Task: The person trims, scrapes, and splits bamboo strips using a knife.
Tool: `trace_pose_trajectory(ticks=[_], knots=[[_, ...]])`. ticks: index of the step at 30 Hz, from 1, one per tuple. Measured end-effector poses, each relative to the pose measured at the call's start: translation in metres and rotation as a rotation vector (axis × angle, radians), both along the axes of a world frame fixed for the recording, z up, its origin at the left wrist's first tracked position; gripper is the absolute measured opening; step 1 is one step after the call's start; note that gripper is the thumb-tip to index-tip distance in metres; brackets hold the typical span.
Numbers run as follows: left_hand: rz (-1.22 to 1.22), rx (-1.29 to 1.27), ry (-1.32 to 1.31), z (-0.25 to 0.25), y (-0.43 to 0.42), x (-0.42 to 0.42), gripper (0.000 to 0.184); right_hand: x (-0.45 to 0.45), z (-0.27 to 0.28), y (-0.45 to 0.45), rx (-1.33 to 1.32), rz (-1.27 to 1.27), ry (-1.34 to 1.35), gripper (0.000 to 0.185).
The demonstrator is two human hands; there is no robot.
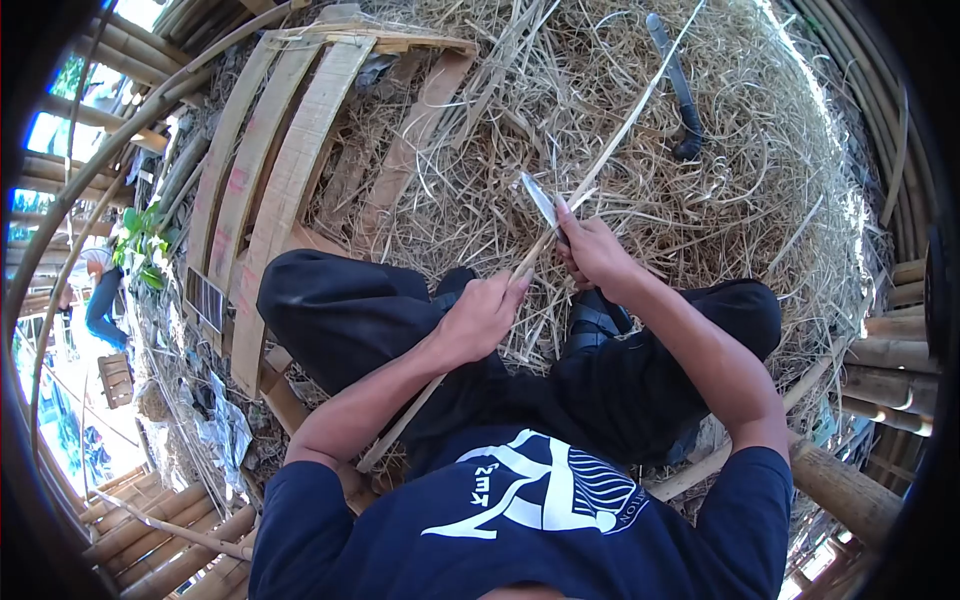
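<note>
My left hand is closed around a long, thin bamboo strip. The strip slants from the upper right, passes through both hands' area and comes out below my left forearm near my lap. My right hand grips a knife, its handle mostly hidden by my fingers. The pale knife blade points up and to the left and lies against or very close to the strip. Thin curled shavings stick up beside my right thumb.
Bamboo shavings cover the ground ahead. A slatted wooden crate lies at the left. A dark, long object with a bent end rests on the shavings. A thick bamboo pole is at the lower right. Another person is far left.
</note>
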State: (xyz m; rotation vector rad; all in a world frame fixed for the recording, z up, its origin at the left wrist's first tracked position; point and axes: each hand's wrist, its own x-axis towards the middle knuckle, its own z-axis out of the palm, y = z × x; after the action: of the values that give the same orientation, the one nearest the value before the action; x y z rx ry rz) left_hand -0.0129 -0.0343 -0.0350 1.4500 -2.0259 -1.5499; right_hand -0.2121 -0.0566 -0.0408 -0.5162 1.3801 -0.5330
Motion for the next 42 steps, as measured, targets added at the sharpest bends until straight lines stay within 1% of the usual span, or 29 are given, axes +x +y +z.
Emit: trace_pose_trajectory(ticks=[2, 3, 4, 5, 6, 7, 14, 17, 20, 22, 25, 27, 29, 30, 31, 32, 33, 35, 36, 38, 40, 42], knots=[[0.003, -0.036, 0.053, -0.004, 0.0, 0.003, 0.044, -0.002, -0.02, 0.001, -0.283, 0.135, 0.375, 0.066], [0.003, -0.033, 0.051, -0.003, -0.001, 0.004, 0.044, 0.002, 0.001, 0.002, -0.382, 0.217, 0.562, 0.071], [-0.01, 0.023, 0.018, -0.002, -0.002, 0.005, 0.044, 0.002, 0.007, 0.003, -0.377, 0.218, 0.56, 0.071], [-0.023, 0.076, -0.014, -0.001, -0.003, 0.005, 0.044, 0.001, 0.011, 0.003, -0.39, 0.299, 0.592, 0.07], [-0.024, 0.079, -0.013, -0.002, -0.002, 0.006, 0.044, 0.001, 0.014, 0.003, -0.402, 0.381, 0.623, 0.07], [-0.02, 0.07, -0.015, -0.002, -0.001, 0.006, 0.044, 0.004, 0.018, 0.006, -0.408, 0.391, 0.662, 0.067], [-0.03, 0.05, -0.016, -0.003, -0.002, 0.006, 0.045, 0.006, 0.018, 0.006, -0.356, 0.389, 0.641, 0.064], [-0.008, 0.04, 0.008, -0.006, -0.001, 0.006, 0.046, 0.004, 0.019, 0.003, -0.398, 0.413, 0.695, 0.063], [-0.017, 0.092, -0.032, 0.007, -0.004, 0.003, 0.046, 0.004, 0.023, 0.006, -0.431, 0.4, 0.731, 0.064], [-0.011, 0.079, -0.012, 0.006, -0.003, 0.002, 0.046, 0.003, 0.02, 0.01, -0.611, 0.395, 0.797, 0.062], [-0.001, 0.06, 0.02, 0.003, -0.003, 0.003, 0.046, 0.003, 0.013, 0.011, -0.678, 0.39, 0.83, 0.059], [0.004, 0.055, 0.031, 0.0, -0.002, 0.004, 0.047, 0.002, 0.014, 0.011, -0.662, 0.394, 0.837, 0.055], [0.014, 0.109, 0.097, -0.002, -0.003, 0.004, 0.047, 0.002, 0.019, 0.01, -0.648, 0.398, 0.843, 0.052], [0.014, 0.109, 0.097, -0.002, -0.003, 0.004, 0.047, 0.003, 0.023, 0.01, -0.646, 0.338, 0.803, 0.05], [0.04, 0.292, 0.174, 0.0, -0.004, 0.005, 0.046, 0.003, 0.027, 0.01, -0.644, 0.278, 0.763, 0.048], [0.065, 0.475, 0.249, 0.001, -0.005, 0.006, 0.046, 0.002, 0.032, 0.009, -0.644, 0.278, 0.762, 0.048], [0.064, 0.474, 0.249, 0.003, -0.006, 0.006, 0.046, 0.001, 0.037, 0.008, -0.636, 0.293, 0.746, 0.045], [0.085, 0.611, 0.313, 0.007, -0.008, 0.006, 0.047, -0.001, 0.039, 0.007, -0.626, 0.309, 0.732, 0.041], [0.085, 0.611, 0.314, 0.009, -0.009, 0.005, 0.047, -0.003, 0.039, 0.008, -0.648, 0.323, 0.74, 0.038], [0.103, 0.71, 0.356, 0.011, -0.009, 0.005, 0.046, -0.006, 0.039, 0.007, -0.671, 0.338, 0.749, 0.034], [0.104, 0.716, 0.362, 0.012, -0.009, 0.004, 0.046, -0.009, 0.04, 0.007, -0.674, 0.316, 0.685, 0.032], [0.105, 0.725, 0.367, 0.012, -0.008, 0.003, 0.046, -0.012, 0.044, 0.006, -0.672, 0.326, 0.694, 0.03]])
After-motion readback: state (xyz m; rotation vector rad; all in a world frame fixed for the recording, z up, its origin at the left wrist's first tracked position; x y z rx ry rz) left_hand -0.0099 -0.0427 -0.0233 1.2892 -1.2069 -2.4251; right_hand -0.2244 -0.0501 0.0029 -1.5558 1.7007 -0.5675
